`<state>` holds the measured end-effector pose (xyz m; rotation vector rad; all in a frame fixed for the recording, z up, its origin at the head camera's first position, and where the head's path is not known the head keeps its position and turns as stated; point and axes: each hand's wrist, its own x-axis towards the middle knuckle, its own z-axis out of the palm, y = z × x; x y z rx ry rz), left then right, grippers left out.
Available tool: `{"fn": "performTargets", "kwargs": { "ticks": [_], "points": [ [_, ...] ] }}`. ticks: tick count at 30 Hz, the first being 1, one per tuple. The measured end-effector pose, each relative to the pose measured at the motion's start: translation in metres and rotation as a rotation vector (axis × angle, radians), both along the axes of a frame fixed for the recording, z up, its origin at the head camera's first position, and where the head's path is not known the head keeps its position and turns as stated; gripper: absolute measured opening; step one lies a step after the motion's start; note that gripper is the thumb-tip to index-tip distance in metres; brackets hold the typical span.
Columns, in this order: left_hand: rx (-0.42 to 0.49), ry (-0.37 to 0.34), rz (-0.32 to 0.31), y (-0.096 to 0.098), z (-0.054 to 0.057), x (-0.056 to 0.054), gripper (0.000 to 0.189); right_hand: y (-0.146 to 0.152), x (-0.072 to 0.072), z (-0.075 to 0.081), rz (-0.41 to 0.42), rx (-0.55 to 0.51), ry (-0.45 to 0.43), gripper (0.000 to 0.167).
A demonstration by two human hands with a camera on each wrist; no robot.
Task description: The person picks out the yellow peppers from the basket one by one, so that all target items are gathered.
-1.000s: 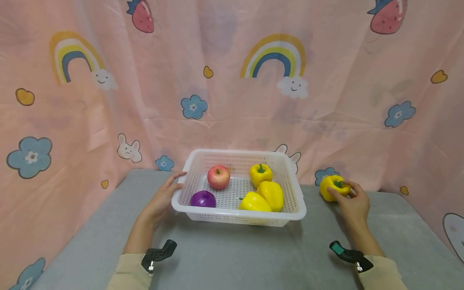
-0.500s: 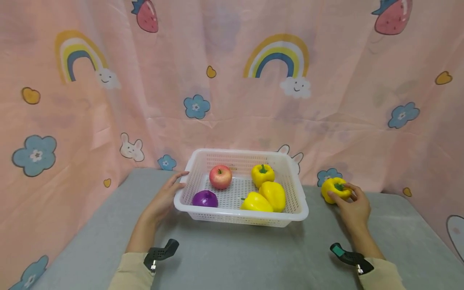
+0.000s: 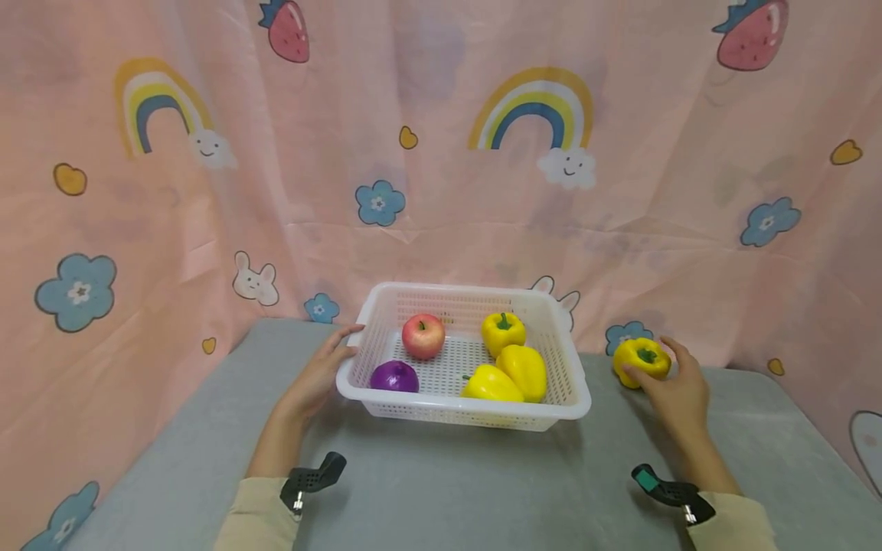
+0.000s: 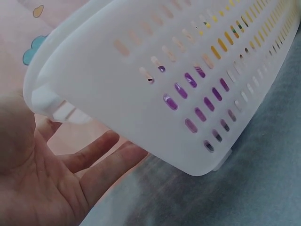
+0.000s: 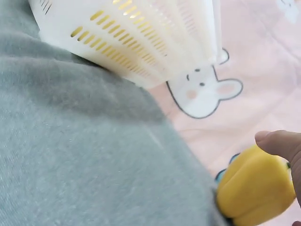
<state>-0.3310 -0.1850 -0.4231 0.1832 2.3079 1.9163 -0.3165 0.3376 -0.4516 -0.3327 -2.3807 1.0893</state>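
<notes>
The left hand had loose, straight fingers touching the white basket, which held an apple, a purple onion and three peppers. The right hand was wide around another yellow pepper near the counter's back edge; I couldn't tell if it gripped.

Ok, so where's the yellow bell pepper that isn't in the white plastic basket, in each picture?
Head: the yellow bell pepper is at the right, beside the right hand.
Left wrist: you can't see that one.
Right wrist: bottom right, partly behind the right hand.
Shared landmark: the white slotted plastic basket, middle of head, across the top of left wrist, top left of right wrist.
</notes>
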Motion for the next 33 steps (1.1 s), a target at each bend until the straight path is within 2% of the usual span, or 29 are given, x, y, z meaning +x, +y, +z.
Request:
{"fn": "performTargets", "kwargs": {
  "ticks": [7,13,17,21,25,28,33],
  "points": [
    [-0.005,-0.002,0.002,-0.001,0.002,0.002,0.047,-0.010,0.008,0.029,0.051,0.163,0.076,0.079],
    [0.003,0.002,-0.001,0.001,0.002,0.002,0.048,-0.032,0.018,0.059,0.176,0.296,0.182,0.077],
    [0.009,-0.003,0.008,0.001,0.001,0.001,0.047,-0.053,0.026,0.077,0.268,0.324,0.180,0.077],
    [0.015,-0.017,0.019,0.000,0.000,0.000,0.046,-0.070,0.028,0.091,0.320,0.361,0.165,0.076],
    [0.021,-0.015,0.018,-0.001,0.001,0.000,0.046,-0.086,0.029,0.104,0.421,0.364,0.179,0.073],
    [0.023,-0.007,0.012,-0.002,0.001,-0.001,0.046,-0.101,0.027,0.110,0.515,0.322,0.174,0.070],
    [0.020,-0.005,0.013,-0.001,-0.001,-0.002,0.046,-0.120,0.019,0.113,0.609,0.249,0.093,0.067]
  ]
}}
